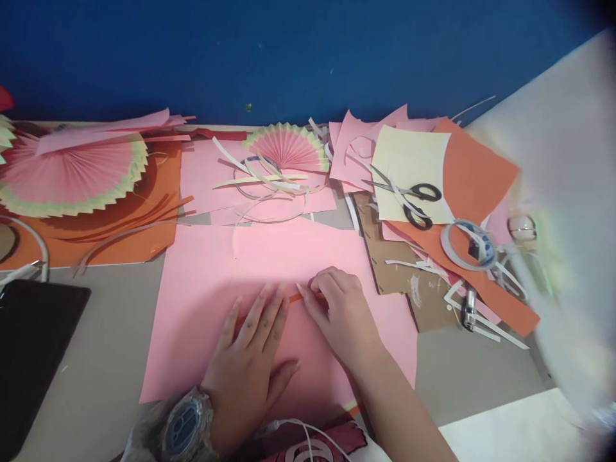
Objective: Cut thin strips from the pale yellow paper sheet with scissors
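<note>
A large pink paper sheet [206, 282] lies flat on the grey table [106, 359] in front of me. My left hand [250, 350], with a watch on its wrist, rests flat on the sheet with fingers stretched out. Just to its right, my right hand [339, 308] is curled, its fingertips pinching a thin orange paper strip [296, 297] that lies on the sheet between the two hands.
Black-handled scissors [414, 196] lie on a cream sheet [409, 160] at the back right, with a tape roll [466, 244], orange paper and cardboard [389, 256]. Pleated pink fans sit at the left [67, 176] and centre back [289, 147]. A black tablet [33, 346] lies left.
</note>
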The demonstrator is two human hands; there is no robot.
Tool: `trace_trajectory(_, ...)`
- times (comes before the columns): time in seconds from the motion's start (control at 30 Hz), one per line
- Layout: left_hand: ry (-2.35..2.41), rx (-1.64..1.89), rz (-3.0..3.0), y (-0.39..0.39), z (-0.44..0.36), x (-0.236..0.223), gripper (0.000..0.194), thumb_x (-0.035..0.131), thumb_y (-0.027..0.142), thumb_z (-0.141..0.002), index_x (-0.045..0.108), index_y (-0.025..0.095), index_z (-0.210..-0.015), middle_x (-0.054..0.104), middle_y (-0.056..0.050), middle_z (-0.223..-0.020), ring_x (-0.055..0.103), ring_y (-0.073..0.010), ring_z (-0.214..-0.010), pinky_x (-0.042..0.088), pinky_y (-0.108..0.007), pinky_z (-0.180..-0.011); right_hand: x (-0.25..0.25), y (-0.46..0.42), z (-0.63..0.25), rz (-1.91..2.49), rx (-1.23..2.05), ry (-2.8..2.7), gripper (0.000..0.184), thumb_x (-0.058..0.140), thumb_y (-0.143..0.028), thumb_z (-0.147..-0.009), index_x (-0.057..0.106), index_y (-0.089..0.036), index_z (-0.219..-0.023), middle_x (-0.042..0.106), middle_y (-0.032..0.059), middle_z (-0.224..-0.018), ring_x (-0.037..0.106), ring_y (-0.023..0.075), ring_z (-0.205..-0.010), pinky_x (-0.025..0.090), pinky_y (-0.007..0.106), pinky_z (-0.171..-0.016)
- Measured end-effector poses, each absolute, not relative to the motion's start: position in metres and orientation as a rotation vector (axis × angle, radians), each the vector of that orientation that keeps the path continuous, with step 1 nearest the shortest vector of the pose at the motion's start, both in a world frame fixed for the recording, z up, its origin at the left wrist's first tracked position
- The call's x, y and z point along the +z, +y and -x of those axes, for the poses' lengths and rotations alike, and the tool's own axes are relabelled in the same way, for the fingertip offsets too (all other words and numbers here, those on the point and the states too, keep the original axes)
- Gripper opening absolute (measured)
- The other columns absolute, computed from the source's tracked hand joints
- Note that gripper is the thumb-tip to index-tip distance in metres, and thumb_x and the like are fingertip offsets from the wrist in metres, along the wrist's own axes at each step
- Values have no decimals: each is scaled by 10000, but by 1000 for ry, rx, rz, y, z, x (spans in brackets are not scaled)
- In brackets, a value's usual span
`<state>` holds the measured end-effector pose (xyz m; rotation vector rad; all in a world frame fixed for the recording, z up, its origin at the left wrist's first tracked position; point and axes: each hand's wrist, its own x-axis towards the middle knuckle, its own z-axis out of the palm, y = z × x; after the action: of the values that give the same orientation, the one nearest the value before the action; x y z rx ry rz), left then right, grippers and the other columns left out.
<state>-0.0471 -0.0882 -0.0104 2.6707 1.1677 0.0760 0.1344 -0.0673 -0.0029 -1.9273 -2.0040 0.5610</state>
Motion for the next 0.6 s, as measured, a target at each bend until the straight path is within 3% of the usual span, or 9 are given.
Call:
trace_trajectory(0.3, 1178, 84, -2662, -89, 47, -13, 672, 354, 463, -865, 305, 30, -1377, 282, -149, -1451, 145, -256, -1374, 8, -460, -1116, -3, -67, -135, 1911, 569, -1975, 174, 501, -232, -868, 468, -195, -701, 561, 28, -756, 508, 172, -737, 360, 312, -719)
trace_trajectory(0.6, 1195, 59, -2655, -90, 46, -14, 681, 368, 443, -860, 264, 30, -1391, 263, -164, -1457, 139, -265, -1376, 49, -484, -1109, -2, -68, -133, 1924, 561, -1975, 183, 495, -228, -876, 469, -189, -699, 555, 25, -749, 505, 168, -733, 353, 310, -717)
